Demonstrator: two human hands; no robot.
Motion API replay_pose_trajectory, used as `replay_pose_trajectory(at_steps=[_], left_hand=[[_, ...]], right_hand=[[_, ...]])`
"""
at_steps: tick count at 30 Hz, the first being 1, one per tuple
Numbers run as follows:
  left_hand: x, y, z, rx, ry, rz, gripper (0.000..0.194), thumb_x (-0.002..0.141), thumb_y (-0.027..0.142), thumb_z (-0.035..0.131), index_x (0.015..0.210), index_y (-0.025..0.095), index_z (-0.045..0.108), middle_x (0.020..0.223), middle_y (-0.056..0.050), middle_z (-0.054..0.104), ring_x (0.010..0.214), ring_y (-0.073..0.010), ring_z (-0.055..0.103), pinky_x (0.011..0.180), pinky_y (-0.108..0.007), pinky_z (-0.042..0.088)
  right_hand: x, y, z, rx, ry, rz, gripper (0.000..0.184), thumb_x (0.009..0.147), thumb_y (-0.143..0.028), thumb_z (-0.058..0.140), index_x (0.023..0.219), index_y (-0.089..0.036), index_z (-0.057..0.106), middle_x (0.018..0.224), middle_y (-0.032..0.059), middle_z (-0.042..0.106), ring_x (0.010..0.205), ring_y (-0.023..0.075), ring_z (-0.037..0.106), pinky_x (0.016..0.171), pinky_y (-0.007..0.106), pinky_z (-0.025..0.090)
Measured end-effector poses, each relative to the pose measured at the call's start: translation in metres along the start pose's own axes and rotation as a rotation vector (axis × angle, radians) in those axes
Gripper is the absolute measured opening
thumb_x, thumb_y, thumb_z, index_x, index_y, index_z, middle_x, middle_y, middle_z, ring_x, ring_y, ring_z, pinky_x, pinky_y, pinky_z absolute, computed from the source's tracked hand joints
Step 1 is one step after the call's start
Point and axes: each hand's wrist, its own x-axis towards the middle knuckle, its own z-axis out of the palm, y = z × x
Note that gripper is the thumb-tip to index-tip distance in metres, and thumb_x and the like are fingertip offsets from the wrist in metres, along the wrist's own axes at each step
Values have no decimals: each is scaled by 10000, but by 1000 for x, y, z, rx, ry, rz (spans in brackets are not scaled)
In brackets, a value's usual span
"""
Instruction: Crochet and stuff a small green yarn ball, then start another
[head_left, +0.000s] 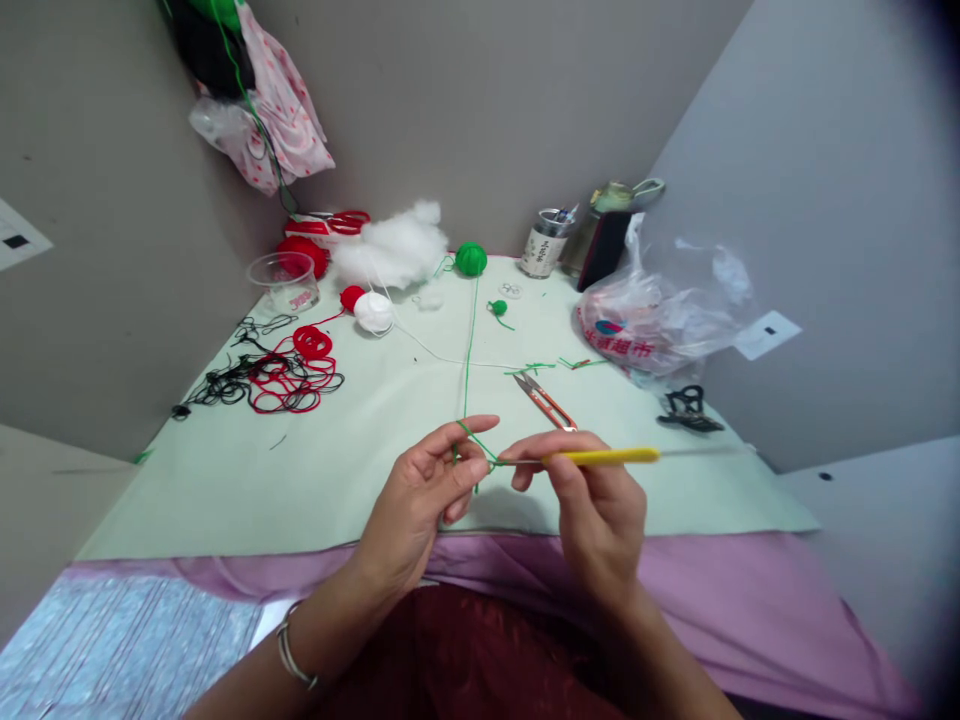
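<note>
Green yarn (479, 441) goes over a finger of the left hand (424, 490), which pinches it with the thumb, near the table's (225, 480) front. The right hand (602, 505) pinches a yellow hook (611, 457), its tip at the yarn. Farther back are orange snips (553, 408), then a green ball (471, 260) beside white fluff (397, 248).

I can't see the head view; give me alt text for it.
The left hand pinches green yarn at the tip of a yellow-handled crochet hook held in the right hand. The yarn runs back to a green ball; orange-handled thread snips lie on the pale table cover.
</note>
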Motion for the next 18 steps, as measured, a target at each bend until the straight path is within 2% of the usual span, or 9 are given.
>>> replay_pose_trajectory(at_steps=[4, 6, 7, 9, 11, 13, 18], left_hand=[[-1, -4, 0, -28, 26, -18, 559, 782, 274, 908, 1314, 260, 737, 778, 58, 564, 500, -8, 327, 457, -172, 228], [0, -6, 0, -101, -8, -78, 593, 785, 290, 908, 1340, 226, 711, 717, 76, 528, 474, 0, 275, 450, -168, 200], [0, -6, -1, -137, -31, -114, 573, 791, 293, 904, 1324, 202, 714, 687, 85, 503, 464, 4, 247, 448, -165, 187], [1, -4, -2, -183, -61, -161, 496, 800, 281, 893, 1257, 164, 736, 660, 93, 475, 452, 12, 207, 442, -162, 173], [2, -2, -2, -177, -52, -145, 440, 802, 256, 886, 1211, 161, 753, 703, 77, 513, 448, 22, 212, 439, -162, 177], [2, -2, -1, -133, -19, -89, 422, 802, 255, 886, 1198, 184, 761, 768, 58, 555, 454, 26, 244, 441, -163, 190], [0, -6, 1, 2, -26, -11, 389, 799, 308, 896, 1165, 235, 785, 789, 52, 553, 494, -1, 293, 436, -168, 205]], right_hand=[[-5, 0, 0, -427, -128, -418, 283, 1010, -137, 594, 1242, -251, 710, 1047, 84, 794, 891, 195, 756, 749, 325, 633], [-6, 1, 2, -536, -139, -526, 321, 982, -118, 637, 1258, -256, 724, 1095, 101, 785, 966, 209, 755, 775, 321, 636], [-6, 2, 3, -532, -120, -510, 326, 975, -109, 646, 1250, -261, 734, 1102, 98, 778, 978, 207, 750, 784, 320, 635], [-6, 1, 5, -388, -50, -361, 300, 986, -105, 628, 1204, -271, 752, 1051, 73, 768, 934, 192, 734, 775, 319, 625], [-4, 0, 8, -137, 40, -171, 266, 1020, -121, 577, 1132, -275, 763, 954, 40, 751, 816, 164, 700, 726, 312, 602], [-3, 0, 10, 62, 85, -46, 250, 1041, -147, 555, 1069, -272, 770, 911, 22, 741, 741, 144, 664, 686, 303, 574], [-3, 3, 13, 142, 19, -10, 205, 1023, -176, 620, 1074, -276, 791, 1028, 43, 783, 856, 169, 698, 726, 317, 575]])
